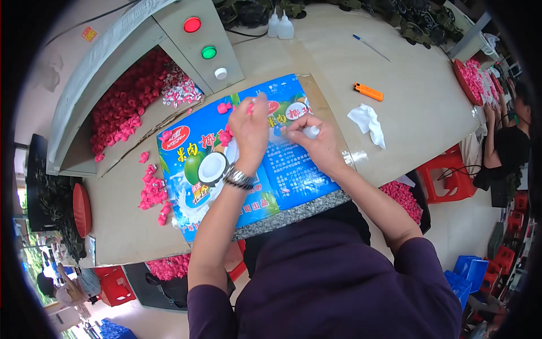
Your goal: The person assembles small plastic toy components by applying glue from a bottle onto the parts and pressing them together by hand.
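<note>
My left hand [250, 133], with a metal watch on the wrist, is raised over a blue printed cardboard sheet [299, 175]. Its fingers are bent around a small pink piece [250, 107], mostly hidden by them. To its right, my right hand [319, 144] is closed around a small white squeeze bottle [311, 131], its tip toward the left hand. Close to the left hand, pink moulded pieces [224, 108] lie on the sheet. A loose cluster of similar pink pieces [152, 189] lies off the sheet's left edge.
At left, a grey housing [195, 48] with red, green and white buttons covers a heap of pink pieces [121, 110]. White bottles [285, 28], a pen [371, 47], an orange tool [368, 91] and a crumpled tissue [368, 123] lie beyond. Another person [511, 135] works at far right.
</note>
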Demonstrator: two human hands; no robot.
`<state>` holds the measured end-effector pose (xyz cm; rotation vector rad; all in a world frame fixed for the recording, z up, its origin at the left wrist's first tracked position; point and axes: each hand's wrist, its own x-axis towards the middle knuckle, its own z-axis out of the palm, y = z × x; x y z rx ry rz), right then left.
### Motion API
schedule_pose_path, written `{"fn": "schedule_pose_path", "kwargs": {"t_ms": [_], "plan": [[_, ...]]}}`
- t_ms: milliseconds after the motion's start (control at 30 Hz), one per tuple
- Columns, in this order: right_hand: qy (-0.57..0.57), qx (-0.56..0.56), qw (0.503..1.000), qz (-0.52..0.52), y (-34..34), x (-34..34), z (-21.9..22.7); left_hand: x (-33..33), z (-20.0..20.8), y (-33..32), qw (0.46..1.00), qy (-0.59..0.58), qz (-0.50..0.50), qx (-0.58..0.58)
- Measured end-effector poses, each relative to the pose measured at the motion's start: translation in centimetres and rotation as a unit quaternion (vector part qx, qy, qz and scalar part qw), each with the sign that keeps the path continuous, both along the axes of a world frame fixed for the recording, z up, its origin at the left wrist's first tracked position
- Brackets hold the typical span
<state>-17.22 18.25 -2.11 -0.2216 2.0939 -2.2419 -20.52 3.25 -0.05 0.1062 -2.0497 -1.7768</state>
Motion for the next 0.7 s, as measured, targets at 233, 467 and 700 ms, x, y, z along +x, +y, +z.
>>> {"fn": "schedule_pose_path", "kwargs": {"t_ms": [233,467,700], "plan": [[0.013,-0.144,0.983,-0.115,0.7,-0.1,0.3,-0.4,-1.5,2.8,0.903,0.098,-0.027,-0.417],[0.036,-0.177,0.963,-0.199,1.2,-0.4,1.1,1.3,-1.7,2.1,0.832,0.137,-0.075,-0.533],[0.122,-0.195,0.953,-0.197,7.0,2.8,5.0,2.3,-1.1,1.8,0.810,0.177,-0.126,-0.545]]}}
